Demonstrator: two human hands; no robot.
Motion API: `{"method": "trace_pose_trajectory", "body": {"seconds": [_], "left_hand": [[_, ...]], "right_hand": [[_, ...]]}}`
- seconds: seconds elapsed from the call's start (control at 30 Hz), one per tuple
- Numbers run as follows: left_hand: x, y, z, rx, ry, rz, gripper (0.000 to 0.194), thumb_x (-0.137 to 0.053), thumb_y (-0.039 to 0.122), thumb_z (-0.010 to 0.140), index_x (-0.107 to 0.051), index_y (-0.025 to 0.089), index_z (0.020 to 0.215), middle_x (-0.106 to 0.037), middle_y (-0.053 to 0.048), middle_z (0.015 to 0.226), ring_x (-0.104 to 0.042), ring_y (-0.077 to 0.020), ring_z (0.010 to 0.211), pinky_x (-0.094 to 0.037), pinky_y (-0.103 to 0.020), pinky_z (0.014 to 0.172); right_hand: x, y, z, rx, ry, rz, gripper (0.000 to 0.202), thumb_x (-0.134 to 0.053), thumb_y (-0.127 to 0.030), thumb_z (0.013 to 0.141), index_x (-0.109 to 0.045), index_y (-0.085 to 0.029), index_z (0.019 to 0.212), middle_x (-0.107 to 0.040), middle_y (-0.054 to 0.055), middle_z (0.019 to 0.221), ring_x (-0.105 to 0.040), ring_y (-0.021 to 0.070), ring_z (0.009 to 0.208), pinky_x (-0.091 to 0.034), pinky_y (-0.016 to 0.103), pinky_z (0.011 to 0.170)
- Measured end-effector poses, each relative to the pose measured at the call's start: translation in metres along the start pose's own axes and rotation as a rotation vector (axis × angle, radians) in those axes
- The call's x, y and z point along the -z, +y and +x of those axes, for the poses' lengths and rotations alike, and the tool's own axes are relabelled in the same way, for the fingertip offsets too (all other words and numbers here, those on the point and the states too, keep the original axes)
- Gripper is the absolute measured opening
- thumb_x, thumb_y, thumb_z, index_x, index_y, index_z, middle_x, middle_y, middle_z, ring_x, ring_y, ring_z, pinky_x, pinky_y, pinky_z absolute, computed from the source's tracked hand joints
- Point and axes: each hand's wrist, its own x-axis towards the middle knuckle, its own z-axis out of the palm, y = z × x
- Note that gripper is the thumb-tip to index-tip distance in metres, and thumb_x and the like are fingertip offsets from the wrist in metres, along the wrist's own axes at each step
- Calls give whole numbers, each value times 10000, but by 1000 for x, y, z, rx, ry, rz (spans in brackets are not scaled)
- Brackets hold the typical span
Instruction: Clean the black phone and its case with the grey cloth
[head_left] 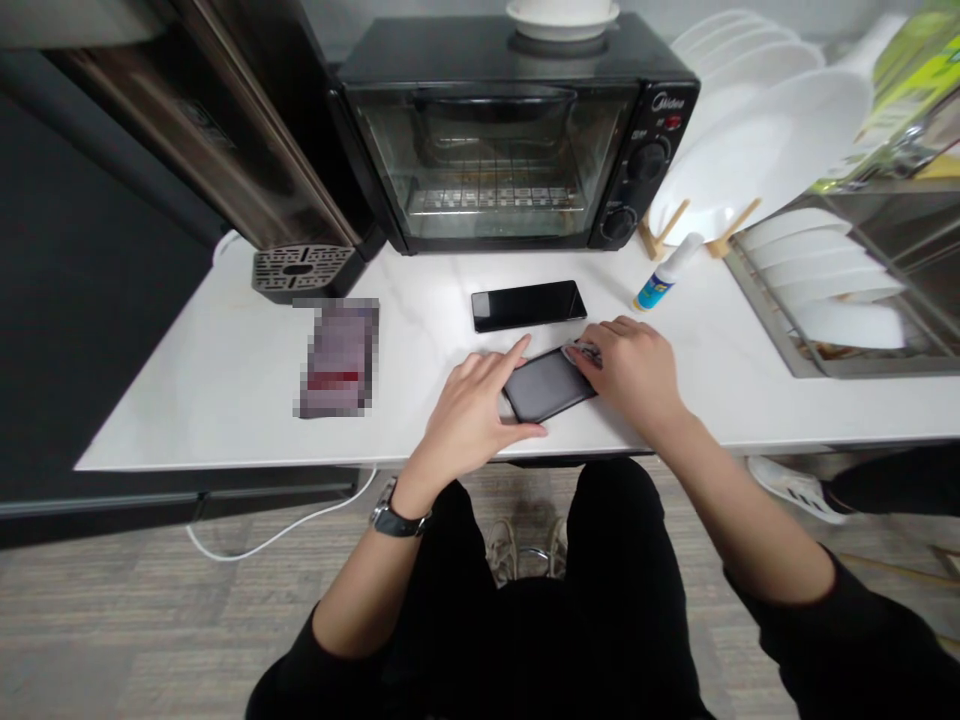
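A dark phone (551, 384) with a greyish, matte-looking screen lies flat on the white counter, near its front edge. My left hand (471, 410) grips its left end, index finger along the far side and thumb along the near side. Over the phone's right end, my right hand (630, 370) pinches a small crumpled greyish-white wipe or cloth (583, 352) against the screen; its exact kind is unclear. A second phone (529, 306), black and glossy, rests just behind. Right of that stands a white spray bottle (670, 273) with a blue label.
A black toaster oven (510, 130) stands at the back, bearing a white dish (562, 20). On the left are a drink machine's drip tray (300, 270) and a pixelated flat item (341, 360). White plates (757, 130) and a sink rack (840, 365) fill the right; another person's shoe (799, 487) shows below.
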Motion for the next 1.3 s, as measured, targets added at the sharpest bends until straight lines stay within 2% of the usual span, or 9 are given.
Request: {"method": "trace_pose_trajectory", "body": {"seconds": [0.2,0.47,0.57,0.73,0.93,1.03,1.1,1.2,1.3], "left_hand": [[-5,-1,-2,3,69,47,1087,-872,529,806,-264,279,1672,-640,-78,1307,-552,-293,1182,-469,-436,1054],[-5,2,0,31,48,69,1079,-883,524,795,-288,264,1657,-629,-74,1402,-545,-305,1219,-456,-463,1090],[-6,2,1,24,50,71,1103,-891,530,783,-282,253,1660,-624,-81,1397,-539,-308,1227,-450,-460,1099],[-7,0,-1,16,75,77,1049,-855,487,835,-263,251,1668,-628,-87,1321,-539,-299,1191,-463,-441,1064],[-4,0,0,34,45,55,1095,-890,511,791,-272,265,1661,-626,-75,1415,-540,-309,1242,-453,-458,1093],[-4,1,1,37,45,48,1107,-897,512,783,-266,273,1661,-627,-70,1428,-546,-308,1242,-453,-458,1090],[-4,1,1,33,41,48,1127,-908,517,766,-267,273,1661,-628,-69,1425,-547,-308,1244,-453,-455,1088],[-5,0,0,24,44,62,1089,-888,504,795,-273,261,1660,-633,-79,1402,-545,-306,1236,-458,-448,1075],[-5,-1,0,27,51,63,1064,-875,509,809,-281,261,1657,-636,-80,1398,-549,-302,1230,-454,-448,1078]], "right_hand": [[-17,-64,-5,121,-123,260,167,-669,-344,977,-750,-220,1054,-776,52,1028,-674,191,908,-392,301,768],[0,6,15,-118,1,-106,226,-620,-347,990,-738,-154,991,-759,140,961,-624,292,987,-365,362,804],[-7,-21,5,-104,12,-34,222,-568,-297,1003,-727,-144,983,-754,146,960,-622,285,986,-378,366,818],[-18,-70,-6,107,-110,316,133,-631,-246,978,-742,-198,1034,-768,61,1038,-650,201,958,-412,310,830],[-3,0,13,-28,-11,42,176,-675,-333,964,-761,-184,924,-768,96,943,-631,268,968,-381,353,808],[-1,11,12,-127,37,-74,210,-604,-295,993,-750,-147,963,-756,139,970,-627,283,965,-378,364,795],[-5,-5,3,-71,19,42,207,-580,-279,1006,-742,-151,982,-750,121,979,-634,255,941,-395,353,805],[-11,-37,-13,189,-99,349,189,-577,-283,1024,-729,-180,979,-743,58,1001,-639,193,930,-418,314,841],[-5,-41,-23,348,-174,375,175,-574,-273,1030,-736,-207,1025,-738,31,1017,-635,183,961,-397,314,861]]}}
